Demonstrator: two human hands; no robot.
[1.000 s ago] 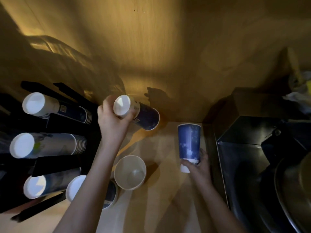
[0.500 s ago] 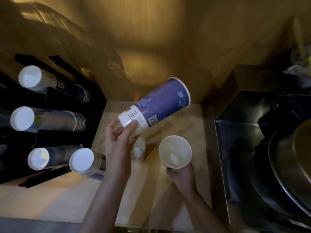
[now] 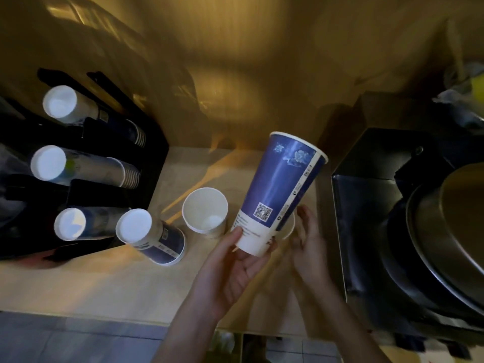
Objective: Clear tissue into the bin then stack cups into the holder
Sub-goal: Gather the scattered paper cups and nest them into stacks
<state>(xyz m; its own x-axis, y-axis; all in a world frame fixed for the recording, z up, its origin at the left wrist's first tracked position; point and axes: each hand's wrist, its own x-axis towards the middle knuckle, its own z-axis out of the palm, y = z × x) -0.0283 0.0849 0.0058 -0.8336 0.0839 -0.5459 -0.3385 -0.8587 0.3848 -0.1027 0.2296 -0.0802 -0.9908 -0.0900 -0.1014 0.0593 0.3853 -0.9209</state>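
From my head camera, my left hand (image 3: pixel 230 268) grips the base of a tall blue paper cup (image 3: pixel 281 189), mouth tilted away, above the counter (image 3: pixel 104 281). My right hand (image 3: pixel 307 241) rests against a white cup (image 3: pixel 289 227) behind it; its grasp I cannot tell. An upright open cup (image 3: pixel 205 212) stands just left, near the black cup holder (image 3: pixel 146 158).

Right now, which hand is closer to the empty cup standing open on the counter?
Left. The left hand holds the blue cup just right of the open cup; the right hand is farther right.
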